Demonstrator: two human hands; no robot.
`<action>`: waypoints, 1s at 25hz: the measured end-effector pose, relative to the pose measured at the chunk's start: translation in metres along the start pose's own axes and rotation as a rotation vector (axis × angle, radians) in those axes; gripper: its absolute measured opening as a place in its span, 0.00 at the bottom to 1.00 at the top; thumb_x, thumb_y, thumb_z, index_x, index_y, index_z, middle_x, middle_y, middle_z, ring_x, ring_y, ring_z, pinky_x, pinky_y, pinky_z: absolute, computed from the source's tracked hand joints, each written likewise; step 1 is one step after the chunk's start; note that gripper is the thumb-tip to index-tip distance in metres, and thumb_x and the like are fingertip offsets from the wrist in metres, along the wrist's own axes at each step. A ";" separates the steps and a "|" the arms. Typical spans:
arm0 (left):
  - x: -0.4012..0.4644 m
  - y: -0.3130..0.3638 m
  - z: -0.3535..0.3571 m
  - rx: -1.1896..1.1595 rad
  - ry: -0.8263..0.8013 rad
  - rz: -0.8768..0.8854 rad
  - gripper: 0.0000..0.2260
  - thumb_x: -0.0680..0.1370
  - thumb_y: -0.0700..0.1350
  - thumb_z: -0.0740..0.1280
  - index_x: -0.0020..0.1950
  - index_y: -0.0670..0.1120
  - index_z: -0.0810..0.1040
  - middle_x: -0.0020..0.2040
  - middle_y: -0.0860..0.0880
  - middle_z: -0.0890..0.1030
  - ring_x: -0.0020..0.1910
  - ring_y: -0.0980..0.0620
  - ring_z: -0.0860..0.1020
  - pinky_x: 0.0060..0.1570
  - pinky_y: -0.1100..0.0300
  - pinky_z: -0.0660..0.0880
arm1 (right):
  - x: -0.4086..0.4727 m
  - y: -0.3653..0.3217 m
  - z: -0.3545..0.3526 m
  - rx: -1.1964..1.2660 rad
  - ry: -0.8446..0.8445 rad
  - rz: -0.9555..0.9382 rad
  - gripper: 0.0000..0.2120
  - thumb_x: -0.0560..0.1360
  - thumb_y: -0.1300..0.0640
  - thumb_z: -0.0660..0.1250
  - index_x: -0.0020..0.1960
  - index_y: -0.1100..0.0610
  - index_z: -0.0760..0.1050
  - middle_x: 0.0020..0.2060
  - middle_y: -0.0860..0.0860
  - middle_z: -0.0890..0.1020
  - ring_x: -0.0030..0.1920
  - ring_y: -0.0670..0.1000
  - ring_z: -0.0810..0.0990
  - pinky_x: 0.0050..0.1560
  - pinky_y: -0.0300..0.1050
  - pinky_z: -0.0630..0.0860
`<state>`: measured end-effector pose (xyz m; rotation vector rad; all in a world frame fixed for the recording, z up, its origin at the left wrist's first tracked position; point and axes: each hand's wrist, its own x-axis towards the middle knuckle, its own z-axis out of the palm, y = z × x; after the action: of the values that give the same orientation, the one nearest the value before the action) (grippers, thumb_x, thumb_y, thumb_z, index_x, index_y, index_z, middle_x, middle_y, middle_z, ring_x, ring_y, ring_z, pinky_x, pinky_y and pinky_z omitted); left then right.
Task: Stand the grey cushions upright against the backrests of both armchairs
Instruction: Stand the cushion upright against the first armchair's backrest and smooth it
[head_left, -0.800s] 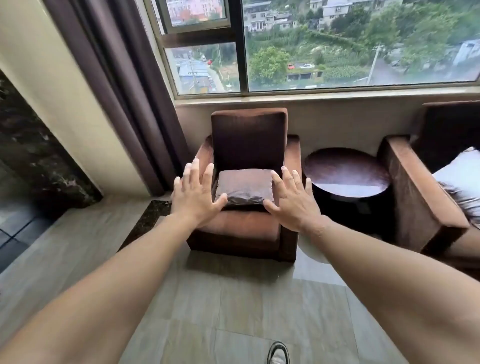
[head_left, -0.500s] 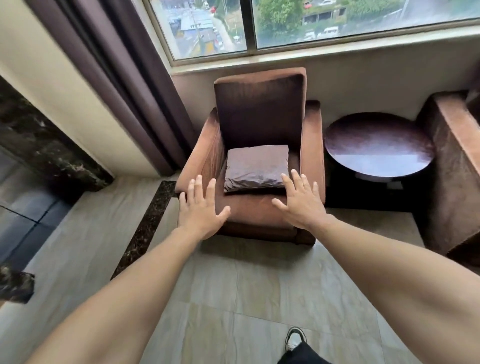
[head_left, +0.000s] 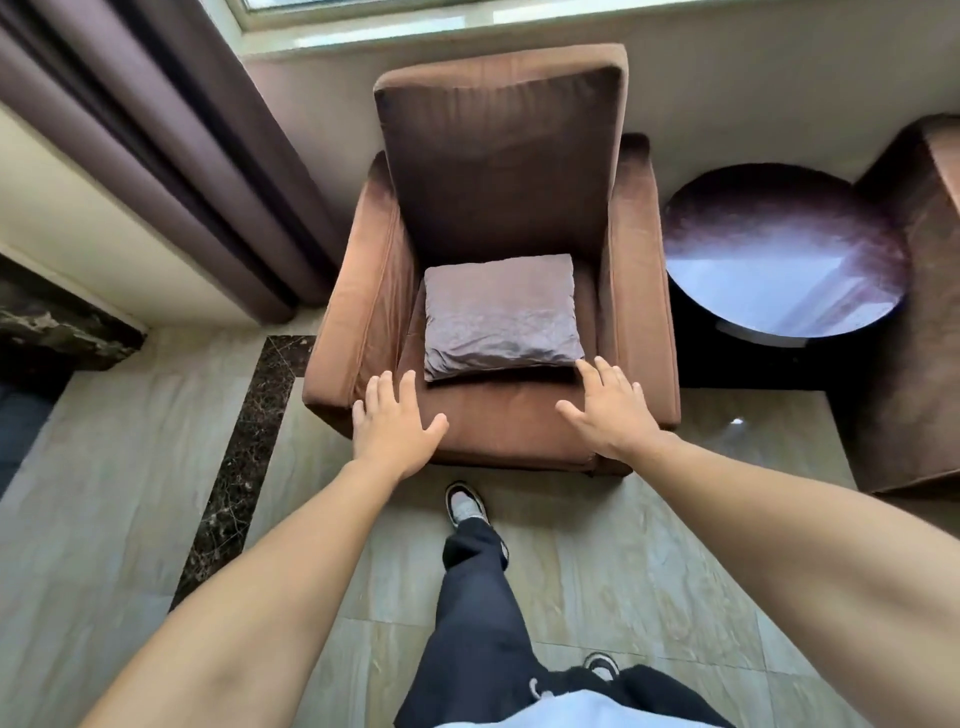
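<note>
Grey cushion (head_left: 501, 314): square, creased, lying flat on seat of brown armchair (head_left: 498, 171); clear of the backrest, not upright.

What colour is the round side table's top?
Dark glossy brown-purple round side table, reflecting window light; head view.

One cushion (head_left: 501, 314) — two armchairs (head_left: 498, 171) (head_left: 919, 312).

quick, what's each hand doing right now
Left hand: open, fingers spread, holding nothing.
Right hand: open, holding nothing, fingertips at the cushion's front corner.
</note>
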<state>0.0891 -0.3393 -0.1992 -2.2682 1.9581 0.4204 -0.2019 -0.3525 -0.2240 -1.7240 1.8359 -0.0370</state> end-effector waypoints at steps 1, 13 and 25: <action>0.027 -0.006 0.006 -0.028 -0.024 -0.008 0.38 0.82 0.62 0.62 0.86 0.46 0.55 0.86 0.39 0.56 0.86 0.40 0.51 0.82 0.40 0.53 | 0.024 -0.005 0.002 0.020 -0.008 0.042 0.37 0.82 0.42 0.60 0.85 0.53 0.52 0.85 0.57 0.53 0.84 0.60 0.51 0.81 0.64 0.51; 0.269 -0.069 0.058 -0.279 -0.351 -0.124 0.36 0.83 0.57 0.66 0.85 0.43 0.58 0.83 0.38 0.61 0.84 0.40 0.57 0.79 0.42 0.58 | 0.232 -0.058 0.039 0.344 -0.108 0.466 0.39 0.80 0.50 0.70 0.83 0.60 0.56 0.82 0.61 0.61 0.83 0.58 0.59 0.82 0.51 0.56; 0.339 -0.043 0.123 -0.469 -0.422 -0.406 0.26 0.84 0.50 0.66 0.80 0.43 0.69 0.77 0.40 0.73 0.76 0.40 0.71 0.75 0.48 0.66 | 0.350 0.021 0.068 0.461 -0.205 0.519 0.38 0.80 0.48 0.69 0.84 0.56 0.57 0.81 0.58 0.62 0.78 0.57 0.67 0.74 0.49 0.65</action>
<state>0.1582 -0.6221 -0.4161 -2.4740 1.2505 1.2840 -0.1778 -0.6434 -0.4306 -0.8814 1.8814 -0.0639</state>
